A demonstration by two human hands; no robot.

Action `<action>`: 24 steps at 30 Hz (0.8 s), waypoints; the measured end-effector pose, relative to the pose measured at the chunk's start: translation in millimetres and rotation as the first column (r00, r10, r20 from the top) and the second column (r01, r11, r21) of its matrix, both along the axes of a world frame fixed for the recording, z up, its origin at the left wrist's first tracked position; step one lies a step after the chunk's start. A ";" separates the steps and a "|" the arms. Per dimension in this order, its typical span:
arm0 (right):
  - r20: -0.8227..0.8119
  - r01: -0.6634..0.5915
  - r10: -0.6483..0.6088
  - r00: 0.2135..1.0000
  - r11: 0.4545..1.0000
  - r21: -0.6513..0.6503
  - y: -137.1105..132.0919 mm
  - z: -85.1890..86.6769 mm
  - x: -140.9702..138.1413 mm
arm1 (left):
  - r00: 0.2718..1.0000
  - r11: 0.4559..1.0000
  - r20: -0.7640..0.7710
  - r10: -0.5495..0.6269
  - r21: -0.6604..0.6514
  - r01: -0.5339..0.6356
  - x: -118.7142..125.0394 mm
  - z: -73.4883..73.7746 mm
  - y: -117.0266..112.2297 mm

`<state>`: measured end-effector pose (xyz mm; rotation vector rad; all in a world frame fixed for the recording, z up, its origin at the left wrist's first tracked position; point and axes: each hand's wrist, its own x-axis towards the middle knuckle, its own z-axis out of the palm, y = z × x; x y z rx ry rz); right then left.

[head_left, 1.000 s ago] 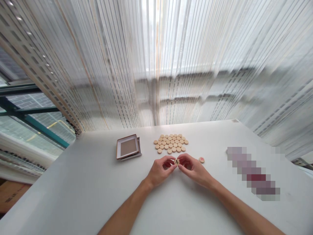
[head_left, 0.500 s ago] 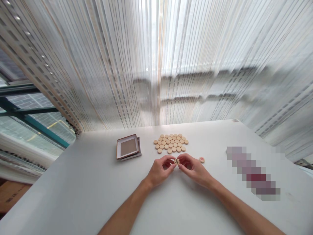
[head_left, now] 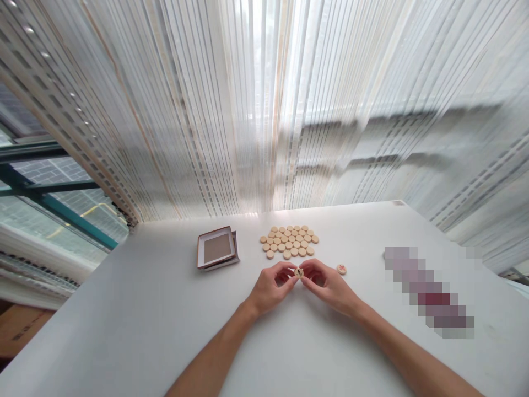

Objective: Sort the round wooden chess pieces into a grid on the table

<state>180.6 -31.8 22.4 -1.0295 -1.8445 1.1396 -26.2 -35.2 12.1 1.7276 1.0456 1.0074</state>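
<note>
Both forearms reach in from the near edge and angle inward, the left hand and right hand nearly meeting above the white table. Thumbs and curved fingers pinch one black-marked disc between them, just nearer than the clustered discs.

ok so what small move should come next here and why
Perhaps open the left hand so the right hand can set down the black-marked piece: both hands pinch it, and the right is nearer the red-marked piece, which lies marked side up on the table.
</note>
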 end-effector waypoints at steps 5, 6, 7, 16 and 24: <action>0.004 -0.002 0.002 1.000 1.000 -0.004 -0.2 0.3 0.4 | 1.000 1.000 -0.002 -0.004 0.006 0.004 0.2 0.3 -0.1; 0.004 -0.004 0.004 1.000 1.000 -0.006 0.1 0.1 0.4 | 1.000 1.000 -0.004 -0.004 0.009 0.004 0.2 0.1 -0.1; 0.004 -0.005 0.005 1.000 1.000 -0.007 0.4 -0.2 0.4 | 1.000 1.000 -0.008 -0.006 0.010 0.006 0.2 0.0 -0.1; 0.007 0.003 -0.003 1.000 0.999 -0.041 1.0 -2.8 -0.4 | 0.999 0.999 -0.036 -0.025 0.041 0.026 0.2 0.7 -1.4; 0.017 0.035 -0.034 0.999 0.998 -0.045 0.8 -4.7 -1.6 | 0.997 0.996 -0.041 -0.066 0.054 0.068 0.7 -0.1 -2.4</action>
